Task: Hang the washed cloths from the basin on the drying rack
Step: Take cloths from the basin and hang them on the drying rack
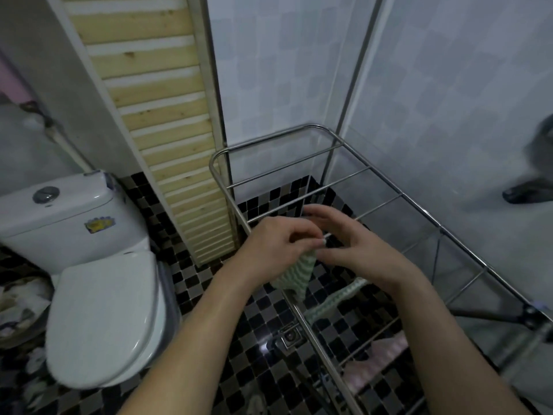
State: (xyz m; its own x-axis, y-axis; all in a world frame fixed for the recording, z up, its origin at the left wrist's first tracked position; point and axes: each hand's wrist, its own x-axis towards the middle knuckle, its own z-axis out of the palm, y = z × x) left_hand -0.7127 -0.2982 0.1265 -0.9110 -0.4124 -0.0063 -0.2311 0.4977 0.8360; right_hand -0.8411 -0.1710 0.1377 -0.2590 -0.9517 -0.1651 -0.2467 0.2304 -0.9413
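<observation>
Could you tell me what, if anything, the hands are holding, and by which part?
The left hand grips the green striped cloth by its upper edge, at the drying rack; the right hand's hold cannot be told.

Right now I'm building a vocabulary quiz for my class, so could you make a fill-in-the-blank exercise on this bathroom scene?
1. The striped cloth gripped by the left hand is ____ and white.
2. The lid of the toilet is ____.
3. The other cloth, draped on the drying rack, is ____.

Missing words: green; closed; pink.
</observation>
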